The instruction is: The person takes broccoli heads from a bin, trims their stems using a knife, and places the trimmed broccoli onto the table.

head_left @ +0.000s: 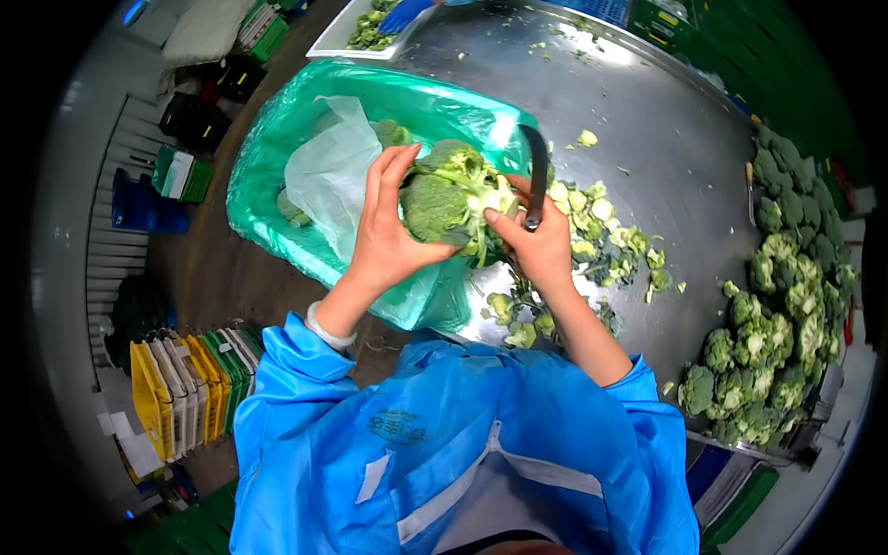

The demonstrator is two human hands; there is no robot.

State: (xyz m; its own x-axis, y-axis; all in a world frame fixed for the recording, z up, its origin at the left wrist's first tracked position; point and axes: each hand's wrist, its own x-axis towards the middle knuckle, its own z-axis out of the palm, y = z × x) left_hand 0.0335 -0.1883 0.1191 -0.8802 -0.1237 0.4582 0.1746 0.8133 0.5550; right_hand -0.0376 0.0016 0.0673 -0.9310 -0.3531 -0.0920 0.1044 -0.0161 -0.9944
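Note:
A head of broccoli is between my two hands, its pale cut stem side turned toward my right. My left hand curves round its left side, fingers up and thumb underneath. My right hand presses its thumb near the stem and also grips a dark curved knife, whose handle the fingers hide. Just below and behind the broccoli stands a crate lined with green plastic. Inside it, a translucent white sheet partly covers more broccoli.
Broccoli trimmings lie on the metal table to the right. Many heads are piled along its right edge. At the far side, a blue-gloved hand of another person is over a white tray. Stacked crates stand lower left.

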